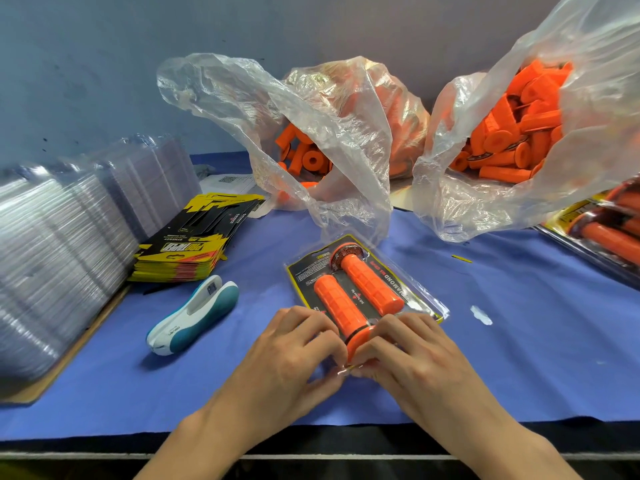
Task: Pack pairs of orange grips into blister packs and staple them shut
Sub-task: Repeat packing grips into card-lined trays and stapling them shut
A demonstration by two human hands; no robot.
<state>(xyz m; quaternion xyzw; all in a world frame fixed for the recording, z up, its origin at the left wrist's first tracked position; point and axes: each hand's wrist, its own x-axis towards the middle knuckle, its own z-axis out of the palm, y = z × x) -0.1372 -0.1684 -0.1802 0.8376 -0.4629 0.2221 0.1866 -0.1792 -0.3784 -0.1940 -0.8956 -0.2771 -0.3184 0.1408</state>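
Left hand (298,344) and right hand (408,351) close together, both pinching near edge of blister pack (304,275) on blue cloth (519,341).

Pack lies centre, just ahead of the hands, two orange grips (370,285) inside, side by side. Step looks like closing the clamshell before stapling. Next move likely needs one hand freed to reach the stapler (194,315), lying untouched near the pack's left, other hand keeping the edge shut. Fingers cover the near edge: can't tell if fully snapped or any staple in. Flange of near grip partly hidden. Grip bags (512,133) at back; right one cut off. Finished packs (609,230) cropped at right.
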